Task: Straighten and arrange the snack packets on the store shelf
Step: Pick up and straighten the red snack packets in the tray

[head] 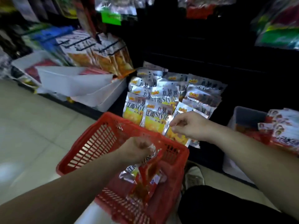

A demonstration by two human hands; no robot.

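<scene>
The left hand (137, 149) grips red snack packets (145, 180) over the red basket (90, 143); the right hand (189, 125) is at the yellow packets (155, 117) ahead of it, and I cannot tell its grip

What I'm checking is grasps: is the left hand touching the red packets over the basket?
Touching. The head view shows the left hand gripping the tops of the red packets, which hang over the red basket.

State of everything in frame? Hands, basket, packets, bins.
left hand: grips red packets, above red basket
right hand: fingers curled at yellow packets, grip unclear
red basket: more packets inside
yellow packets: overlapping, uneven, on low shelf
white bin: tilted, left of yellow packets
</scene>
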